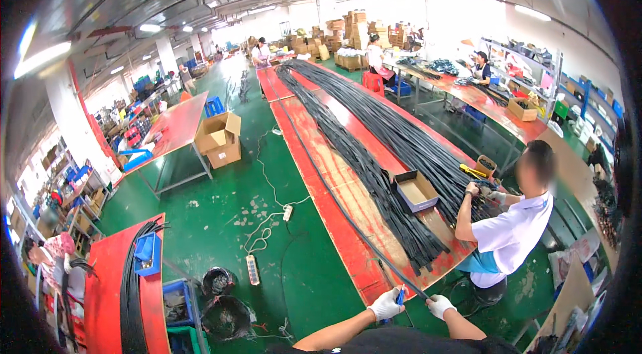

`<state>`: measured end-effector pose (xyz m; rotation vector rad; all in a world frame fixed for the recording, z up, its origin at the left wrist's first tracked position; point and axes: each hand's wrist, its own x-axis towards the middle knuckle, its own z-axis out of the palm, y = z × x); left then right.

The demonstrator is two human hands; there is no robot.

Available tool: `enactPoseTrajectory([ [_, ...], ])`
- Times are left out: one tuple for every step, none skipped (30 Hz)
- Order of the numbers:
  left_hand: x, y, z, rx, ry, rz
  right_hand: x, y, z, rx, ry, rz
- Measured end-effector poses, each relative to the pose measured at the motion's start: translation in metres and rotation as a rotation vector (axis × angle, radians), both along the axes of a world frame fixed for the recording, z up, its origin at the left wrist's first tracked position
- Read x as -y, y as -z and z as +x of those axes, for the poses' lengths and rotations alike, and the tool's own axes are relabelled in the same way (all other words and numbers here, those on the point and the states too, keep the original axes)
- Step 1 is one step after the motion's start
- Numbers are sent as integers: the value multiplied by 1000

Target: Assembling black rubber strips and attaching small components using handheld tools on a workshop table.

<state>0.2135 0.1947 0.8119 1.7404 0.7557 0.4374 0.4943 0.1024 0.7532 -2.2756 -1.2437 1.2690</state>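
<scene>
Near the front end of a long red table (319, 210) are both my hands, in white gloves. My left hand (386, 305) is closed around a small blue-handled tool (400, 296); its working end is too small to make out. A little to the right, my right hand (439, 305) grips the near end of a long black cable (376, 251). The cable runs far up the table along its left edge. Beside it lies a loose bundle of black cables (361, 163), and a second, thicker bundle (401, 133) stretches along the right side.
A co-worker (515, 220) in a white shirt handles cables at the table's right side. An open cardboard box (416, 191) sits on the cables. On the floor to the left are a power strip (252, 270) with a white cord and black buckets (226, 317). Another red table (103, 280) stands farther left.
</scene>
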Motion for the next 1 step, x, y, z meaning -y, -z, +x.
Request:
enactPoseTrajectory([
  [-1,-1,5,2,17,1,2,-7,7,60,-38,1],
])
